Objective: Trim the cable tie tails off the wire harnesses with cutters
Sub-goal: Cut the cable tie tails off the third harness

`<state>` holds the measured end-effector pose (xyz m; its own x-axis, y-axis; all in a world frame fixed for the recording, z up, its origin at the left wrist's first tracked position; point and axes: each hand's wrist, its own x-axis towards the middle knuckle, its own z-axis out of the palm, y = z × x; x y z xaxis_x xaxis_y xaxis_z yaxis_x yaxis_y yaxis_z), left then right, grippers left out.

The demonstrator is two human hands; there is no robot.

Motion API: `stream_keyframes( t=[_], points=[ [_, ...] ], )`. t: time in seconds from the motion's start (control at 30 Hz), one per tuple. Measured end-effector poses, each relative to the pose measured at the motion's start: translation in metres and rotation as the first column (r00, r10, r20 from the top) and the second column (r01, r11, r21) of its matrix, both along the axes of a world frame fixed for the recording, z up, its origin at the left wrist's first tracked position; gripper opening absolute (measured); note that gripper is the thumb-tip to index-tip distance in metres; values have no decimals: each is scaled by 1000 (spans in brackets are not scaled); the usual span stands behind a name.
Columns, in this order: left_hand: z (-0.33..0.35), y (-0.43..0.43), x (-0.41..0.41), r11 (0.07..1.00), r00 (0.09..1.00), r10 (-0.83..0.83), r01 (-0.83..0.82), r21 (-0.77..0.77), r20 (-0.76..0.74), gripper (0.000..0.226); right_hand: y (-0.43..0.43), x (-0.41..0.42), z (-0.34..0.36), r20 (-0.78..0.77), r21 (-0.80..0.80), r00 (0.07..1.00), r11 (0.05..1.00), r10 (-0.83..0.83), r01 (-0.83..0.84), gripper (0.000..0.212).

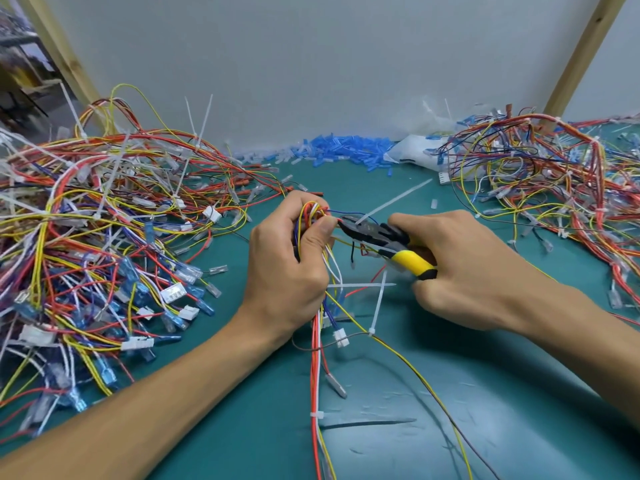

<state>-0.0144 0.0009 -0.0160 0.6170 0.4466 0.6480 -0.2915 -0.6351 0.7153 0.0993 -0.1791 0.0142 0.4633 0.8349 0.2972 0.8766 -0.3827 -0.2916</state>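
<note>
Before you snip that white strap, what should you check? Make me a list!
1. Left hand grips the wire harness: ok.
2. Right hand holds the cutters: ok.
3. Cutter tip at the base of the cable tie tail: ok.
4. No wire caught in the blades: cannot tell; harness wires run close.
5. Left thumb well back from the tip: not ok, it sits right beside it.

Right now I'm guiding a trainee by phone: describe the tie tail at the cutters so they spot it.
On the teal mat between two wire heaps, the left hand grips a harness and the right hand holds yellow-handled cutters. The tail is the white strip slanting up-right from the cutter tips, unlike ties below the hands.
</note>
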Motion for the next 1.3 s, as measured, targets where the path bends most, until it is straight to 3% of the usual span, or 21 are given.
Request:
stream_keyframes(
  t=[0.3,0.73,0.87,1.03,1.3],
  points=[
    [1,-3,1,995,998,-64,65,-82,7,11,5,-1,-10,-56,13,998,1000,-10,11,19],
    [4,-4,-1,974,987,-157,158,-160,19,11,4,-3,-7,0,57,1000,998,-30,30,11],
    [5,-4,-2,960,984,-178,179,-214,28,12,5,-1,-4,42,63,999,998,-15,12,20],
    [3,-3,-3,905,956,-283,292,-310,75,12,5,-2,-3,34,111,999,994,5,-8,23],
    [5,-2,0,729,892,-441,420,-540,99,22,5,-2,-6,-40,178,999,984,34,-26,20]
  ],
)
